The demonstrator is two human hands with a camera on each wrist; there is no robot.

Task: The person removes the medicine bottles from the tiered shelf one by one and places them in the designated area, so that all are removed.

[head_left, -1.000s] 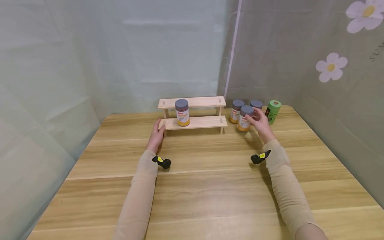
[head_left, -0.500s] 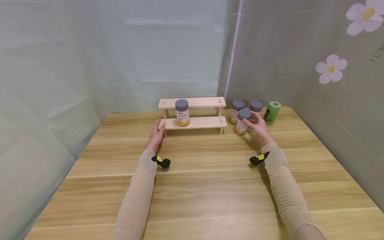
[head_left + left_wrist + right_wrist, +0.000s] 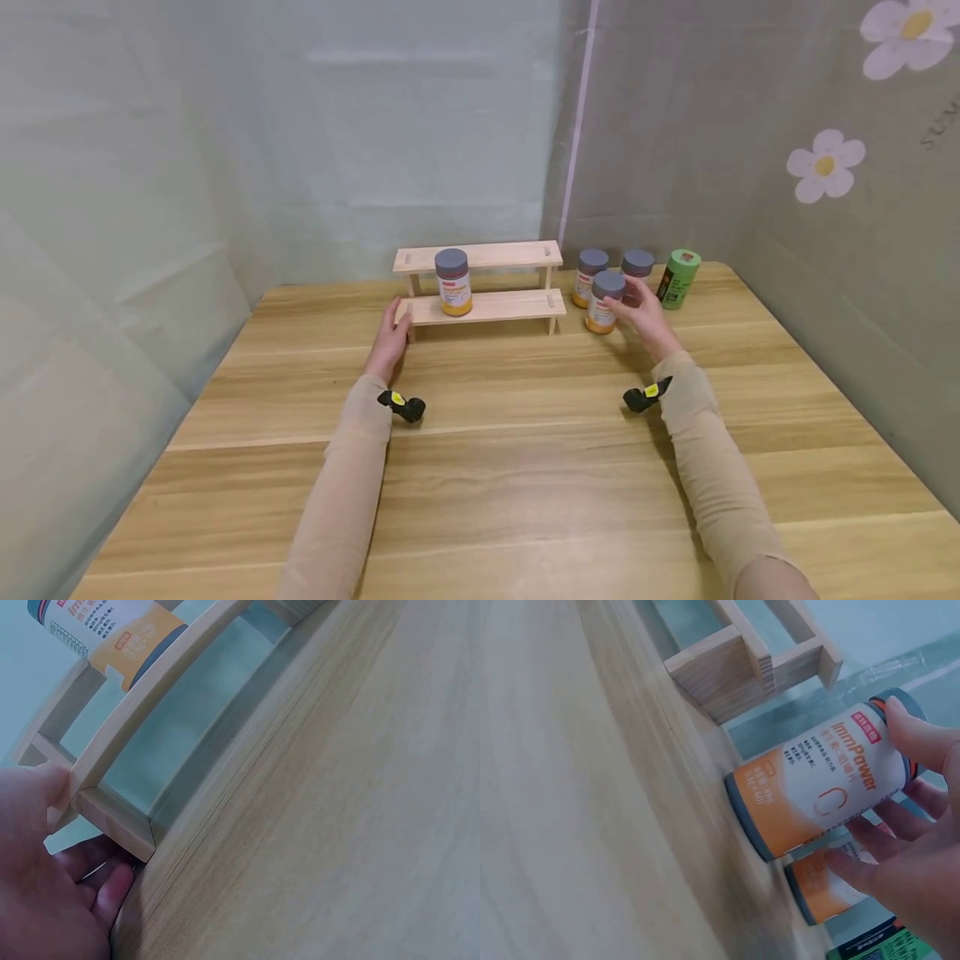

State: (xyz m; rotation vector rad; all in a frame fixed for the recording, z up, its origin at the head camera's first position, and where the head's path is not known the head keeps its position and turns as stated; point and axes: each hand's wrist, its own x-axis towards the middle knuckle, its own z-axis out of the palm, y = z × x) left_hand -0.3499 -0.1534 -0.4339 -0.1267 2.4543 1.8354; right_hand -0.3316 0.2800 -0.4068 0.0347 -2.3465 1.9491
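A two-tier wooden display stand (image 3: 517,305) is at the back of the table. On its lower tier one supplement jar (image 3: 454,283) with a grey lid and orange base stands upright. My left hand (image 3: 390,337) holds the stand's left end; in the left wrist view the thumb lies on the board's end and the fingers curl by the leg. To the right of the stand, my right hand (image 3: 647,317) grips a matching supplement jar (image 3: 817,780), thumb near the lid and fingers on its far side. Its base is at the tabletop; whether it touches, I cannot tell.
Two more grey-lidded jars, a left jar (image 3: 590,275) and a right jar (image 3: 637,263), stand behind the held one. A green canister (image 3: 679,279) is at their right. Cloth curtains (image 3: 420,125) hang behind the wooden table (image 3: 525,467).
The right hand has shifted the gripped jar slightly left and toward me, away from the two jars behind. The left hand stays on the stand.
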